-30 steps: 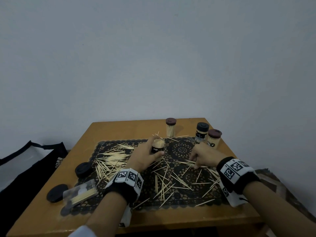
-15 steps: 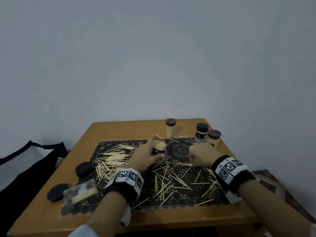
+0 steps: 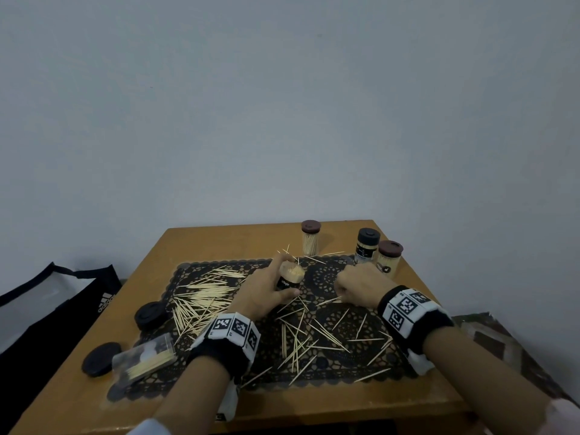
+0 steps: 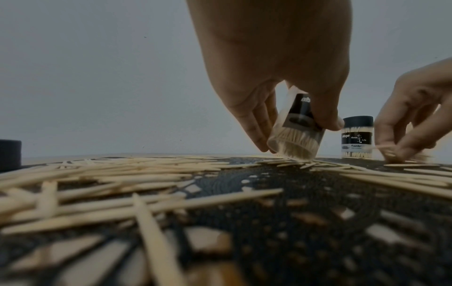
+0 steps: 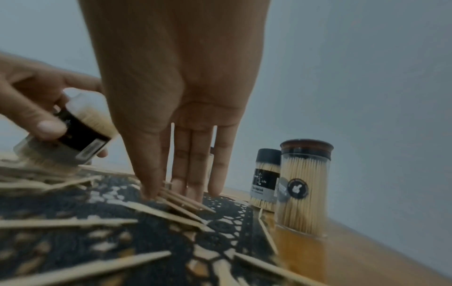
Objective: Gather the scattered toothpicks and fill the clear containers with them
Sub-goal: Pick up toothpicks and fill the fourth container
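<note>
Loose toothpicks (image 3: 204, 296) lie scattered over a black lace mat (image 3: 323, 277), in a thick pile at the left and more thinly in the middle (image 3: 301, 340). My left hand (image 3: 266, 293) grips an open clear container (image 3: 290, 276) with a black label. It is tilted, nearly full, with its base on the mat (image 4: 296, 135). My right hand (image 3: 357, 287) is just right of it, fingertips (image 5: 149, 191) down on the mat, pinching a small bunch of toothpicks (image 5: 181, 201).
Three lidded, filled containers stand at the back: brown-lidded (image 3: 310, 238), black-lidded (image 3: 367, 246) and brown-lidded (image 3: 389, 257). Two black lids (image 3: 150, 313) (image 3: 100, 359) and a flat clear box (image 3: 144, 361) lie at the left on the wooden table (image 3: 219, 243). A black bag (image 3: 47, 309) sits beside it.
My right hand has drawn back from the toothpicks at mid-right toward the container, its fingers closing on a few toothpicks. The left hand and its container have barely moved.
</note>
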`<action>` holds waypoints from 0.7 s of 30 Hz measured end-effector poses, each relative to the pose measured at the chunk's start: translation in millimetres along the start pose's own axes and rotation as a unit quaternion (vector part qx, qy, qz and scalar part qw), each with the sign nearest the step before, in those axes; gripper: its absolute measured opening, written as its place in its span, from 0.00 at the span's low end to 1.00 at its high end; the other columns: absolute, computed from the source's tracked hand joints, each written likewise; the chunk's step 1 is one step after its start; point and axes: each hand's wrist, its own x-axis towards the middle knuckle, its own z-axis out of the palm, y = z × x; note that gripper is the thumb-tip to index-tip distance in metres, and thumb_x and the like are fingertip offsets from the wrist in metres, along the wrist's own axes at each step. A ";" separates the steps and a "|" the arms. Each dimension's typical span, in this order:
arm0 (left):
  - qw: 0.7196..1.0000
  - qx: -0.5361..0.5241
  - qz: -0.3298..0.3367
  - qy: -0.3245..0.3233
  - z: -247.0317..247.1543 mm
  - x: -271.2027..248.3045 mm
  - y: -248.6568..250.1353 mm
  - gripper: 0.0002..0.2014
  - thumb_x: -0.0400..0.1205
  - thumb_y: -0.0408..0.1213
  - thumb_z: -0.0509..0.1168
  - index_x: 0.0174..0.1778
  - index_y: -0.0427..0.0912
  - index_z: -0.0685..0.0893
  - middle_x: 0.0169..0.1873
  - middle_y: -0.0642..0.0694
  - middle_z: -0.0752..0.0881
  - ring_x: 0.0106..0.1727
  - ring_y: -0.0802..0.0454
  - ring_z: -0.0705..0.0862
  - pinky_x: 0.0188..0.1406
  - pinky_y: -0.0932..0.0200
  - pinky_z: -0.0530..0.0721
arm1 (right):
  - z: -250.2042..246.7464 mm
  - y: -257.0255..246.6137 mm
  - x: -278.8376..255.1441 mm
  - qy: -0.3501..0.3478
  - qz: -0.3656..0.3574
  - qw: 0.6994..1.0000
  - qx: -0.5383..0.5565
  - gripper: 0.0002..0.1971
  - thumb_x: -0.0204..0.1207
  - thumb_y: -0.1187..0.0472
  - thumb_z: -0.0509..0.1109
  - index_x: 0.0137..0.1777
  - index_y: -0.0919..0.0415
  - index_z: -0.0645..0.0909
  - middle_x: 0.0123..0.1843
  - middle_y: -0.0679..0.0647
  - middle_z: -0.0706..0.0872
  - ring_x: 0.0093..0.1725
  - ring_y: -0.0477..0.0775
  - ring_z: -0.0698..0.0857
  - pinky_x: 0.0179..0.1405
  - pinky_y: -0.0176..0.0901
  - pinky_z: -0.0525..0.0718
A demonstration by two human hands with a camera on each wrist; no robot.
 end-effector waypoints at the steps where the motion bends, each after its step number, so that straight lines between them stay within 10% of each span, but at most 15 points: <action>1: 1.000 0.006 -0.003 -0.003 0.7 0.7 -1.6 0.31 0.77 0.51 0.73 0.73 0.58 0.66 0.50 0.51 0.88 0.44 0.57 0.86 0.53 0.53 0.85 | -0.7 1.1 0.2 0.003 0.002 1.000 0.015 0.08 0.81 0.56 0.63 0.50 0.52 0.84 0.52 0.51 0.86 0.52 0.54 0.85 0.39 0.42 0.74; 9: 0.998 0.063 -0.022 0.008 1.4 2.0 -2.2 0.37 0.75 0.53 0.74 0.76 0.55 0.63 0.52 0.54 0.86 0.45 0.56 0.83 0.52 0.52 0.83 | -33.8 2.7 8.1 0.094 0.016 0.969 0.227 0.06 0.79 0.54 0.70 0.46 0.53 0.88 0.42 0.43 0.86 0.42 0.43 0.83 0.31 0.30 0.69; 15: 0.998 0.062 -0.013 0.003 3.1 2.7 -3.1 0.39 0.73 0.54 0.76 0.76 0.55 0.63 0.58 0.53 0.86 0.57 0.52 0.85 0.58 0.49 0.82 | -58.2 -13.9 18.7 0.096 -0.011 0.992 0.078 0.09 0.81 0.53 0.66 0.51 0.52 0.87 0.48 0.48 0.86 0.46 0.49 0.83 0.40 0.40 0.73; 21: 0.999 0.046 0.005 0.018 2.9 3.5 -0.1 0.38 0.75 0.60 0.71 0.76 0.50 0.63 0.46 0.59 0.81 0.43 0.56 0.82 0.40 0.57 0.76 | -76.2 -37.7 33.7 0.101 -0.057 0.988 0.104 0.09 0.79 0.58 0.69 0.55 0.55 0.87 0.52 0.51 0.86 0.50 0.51 0.85 0.39 0.43 0.76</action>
